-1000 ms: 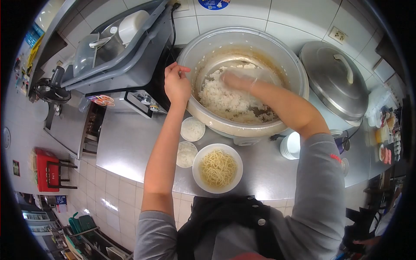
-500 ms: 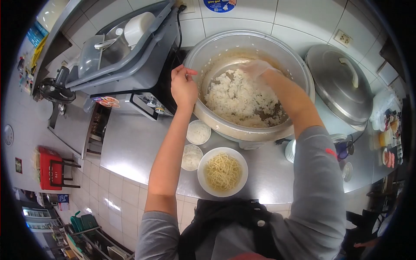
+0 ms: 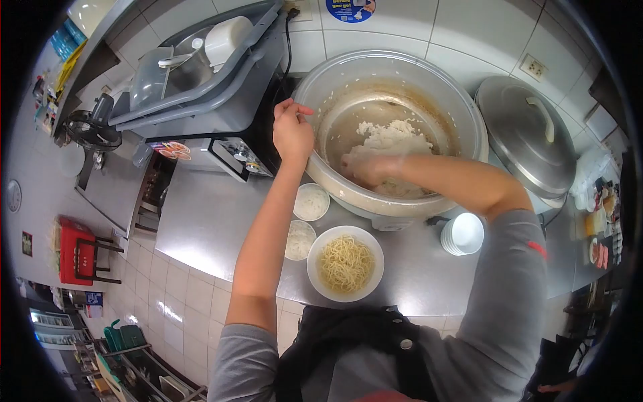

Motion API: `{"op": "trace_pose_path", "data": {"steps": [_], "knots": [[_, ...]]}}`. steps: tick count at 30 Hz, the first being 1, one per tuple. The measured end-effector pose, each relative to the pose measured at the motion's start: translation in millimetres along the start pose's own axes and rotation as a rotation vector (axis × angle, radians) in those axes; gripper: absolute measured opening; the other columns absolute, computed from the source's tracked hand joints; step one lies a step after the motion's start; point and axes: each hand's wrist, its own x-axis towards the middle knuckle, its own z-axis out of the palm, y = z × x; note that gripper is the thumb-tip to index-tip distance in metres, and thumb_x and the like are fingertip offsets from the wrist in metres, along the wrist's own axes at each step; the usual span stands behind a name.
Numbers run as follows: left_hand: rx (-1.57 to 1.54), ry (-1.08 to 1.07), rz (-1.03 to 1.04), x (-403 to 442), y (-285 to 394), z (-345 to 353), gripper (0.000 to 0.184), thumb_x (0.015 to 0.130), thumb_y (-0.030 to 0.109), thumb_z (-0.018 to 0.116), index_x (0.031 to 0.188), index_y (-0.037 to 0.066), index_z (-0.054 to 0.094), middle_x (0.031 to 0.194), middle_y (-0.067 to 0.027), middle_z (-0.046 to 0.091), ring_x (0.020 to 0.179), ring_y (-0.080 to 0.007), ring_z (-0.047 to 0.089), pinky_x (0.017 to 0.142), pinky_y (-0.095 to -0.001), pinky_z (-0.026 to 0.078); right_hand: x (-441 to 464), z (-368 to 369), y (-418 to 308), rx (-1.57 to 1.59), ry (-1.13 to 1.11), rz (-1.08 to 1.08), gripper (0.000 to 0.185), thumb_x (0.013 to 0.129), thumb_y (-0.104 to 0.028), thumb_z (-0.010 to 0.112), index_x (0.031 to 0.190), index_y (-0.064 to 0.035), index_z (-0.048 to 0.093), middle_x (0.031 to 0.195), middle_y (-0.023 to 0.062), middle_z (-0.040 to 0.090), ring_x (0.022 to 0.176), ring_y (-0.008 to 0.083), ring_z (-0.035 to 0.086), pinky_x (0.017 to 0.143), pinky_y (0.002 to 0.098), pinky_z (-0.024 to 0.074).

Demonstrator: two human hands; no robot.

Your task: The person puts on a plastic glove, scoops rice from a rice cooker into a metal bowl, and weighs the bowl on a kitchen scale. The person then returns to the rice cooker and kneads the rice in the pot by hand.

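Note:
In the head view, my left hand [image 3: 293, 128] is closed on the left rim of a large rice cooker pot [image 3: 462, 144], its fingers bent over the edge. Deep inside the pot, at the front left, my right hand [image 3: 367, 169] is curled and slightly blurred beside a heap of cooked white rice [image 3: 395, 139]. What its fingers hold, if anything, is hidden. Loose grains and brownish residue cling to the pot's inner wall. In front stand two small bowls of rice, a far bowl [image 3: 311, 202] and a near bowl [image 3: 301, 240], beside a larger white bowl of noodles [image 3: 345, 264].
A domed metal lid [image 3: 519, 137] stands to the right, and stacked white bowls [image 3: 462, 234] sit at the front right. To the left, a grey plastic tub [image 3: 194, 114] with kitchenware rests on a microwave [image 3: 231, 157]. The steel counter [image 3: 201, 218] ends close to my apron.
My right hand has swept from the back of the pot to its front left. The rice is gathered into a tighter heap, baring more of the pot bottom. My left hand stays at the rim.

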Motion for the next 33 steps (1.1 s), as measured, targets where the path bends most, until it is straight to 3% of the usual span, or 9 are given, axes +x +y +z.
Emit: {"op": "trace_pose_path", "data": {"steps": [3,5,12,14,18,20,24,29,33], "knots": [[-0.014,-0.028,-0.042,-0.9,4.8,-3.0,0.017,0.085,0.003,0.054,0.082,0.012,0.069,0.125,-0.0090,0.058,0.093,-0.0308,0.065,0.077,-0.0393,0.050,-6.5,22.9,30.2,-0.202,0.135,-0.311,0.035,0.080,-0.026,0.066,0.109,-0.0085,0.069,0.103,0.0161,0.069,0.097,0.0316,0.064,0.084,0.0422,0.0500],[-0.010,-0.027,-0.040,-1.6,4.7,-1.8,0.017,0.086,0.005,0.054,0.082,0.012,0.069,0.125,-0.0082,0.058,0.091,-0.0304,0.065,0.077,-0.0388,0.050,-38.4,-2.5,46.7,0.547,0.163,0.184,0.032,0.079,-0.019,0.066,0.109,-0.0078,0.069,0.105,0.0152,0.068,0.098,0.0319,0.065,0.085,0.0426,0.0506],[0.019,-0.017,-0.013,0.1,1.2,0.6,0.017,0.086,0.005,0.054,0.083,0.011,0.069,0.126,-0.0081,0.058,0.094,-0.0301,0.065,0.078,-0.0396,0.051,-43.4,-17.2,103.8,0.269,0.375,0.240,0.048,0.087,-0.026,0.064,0.129,-0.0071,0.055,0.114,0.0234,0.063,0.107,0.0354,0.061,0.096,0.0419,0.0444],[0.023,-0.027,-0.037,-0.6,4.3,-1.3,0.017,0.085,0.005,0.054,0.083,0.011,0.069,0.126,-0.0081,0.058,0.096,-0.0299,0.065,0.078,-0.0394,0.051,-47.9,-16.3,101.0,0.544,0.826,0.167,0.043,0.092,-0.040,0.058,0.108,-0.0011,0.063,0.106,0.0230,0.065,0.098,0.0406,0.061,0.090,0.0445,0.0458],[0.036,-0.016,-0.013,0.3,1.9,0.1,0.016,0.085,0.005,0.054,0.082,0.011,0.069,0.126,-0.0074,0.058,0.096,-0.0296,0.065,0.078,-0.0393,0.051,-59.5,-40.0,72.9,0.618,0.932,0.279,0.058,0.094,-0.054,0.048,0.097,0.0026,0.063,0.097,0.0241,0.065,0.094,0.0448,0.060,0.088,0.0462,0.0463],[0.038,-0.007,0.000,0.3,0.0,1.3,0.016,0.086,0.006,0.054,0.082,0.012,0.069,0.126,-0.0070,0.058,0.095,-0.0295,0.065,0.078,-0.0392,0.051,-82.9,-69.5,55.5,0.599,0.560,0.395,0.059,0.097,-0.050,0.041,0.094,0.0053,0.063,0.099,0.0271,0.064,0.094,0.0450,0.060,0.086,0.0470,0.0464],[0.038,-0.017,-0.025,-0.2,2.2,-0.2,0.016,0.086,0.006,0.054,0.082,0.012,0.069,0.126,-0.0069,0.058,0.095,-0.0294,0.065,0.078,-0.0390,0.051,-62.5,-47.6,76.3,0.442,0.789,0.246,0.066,0.099,-0.049,0.036,0.080,0.0095,0.059,0.083,0.0310,0.060,0.082,0.0454,0.061,0.080,0.0510,0.0451],[0.037,-0.006,0.001,0.1,1.8,-0.1,0.017,0.086,0.007,0.054,0.083,0.012,0.070,0.125,-0.0074,0.058,0.096,-0.0293,0.065,0.079,-0.0389,0.051,-56.6,-40.8,87.5,0.449,0.935,0.353,0.033,0.093,-0.025,0.051,0.111,0.0020,0.059,0.114,0.0251,0.061,0.105,0.0396,0.059,0.094,0.0450,0.0450],[0.038,-0.013,0.002,0.2,3.1,-1.0,0.017,0.086,0.007,0.054,0.083,0.012,0.070,0.125,-0.0078,0.059,0.097,-0.0295,0.064,0.079,-0.0388,0.051,-61.1,-48.6,88.4,0.515,0.779,0.320,0.044,0.084,-0.013,0.065,0.123,0.0012,0.053,0.120,0.0224,0.060,0.112,0.0364,0.057,0.097,0.0414,0.0445]]}}
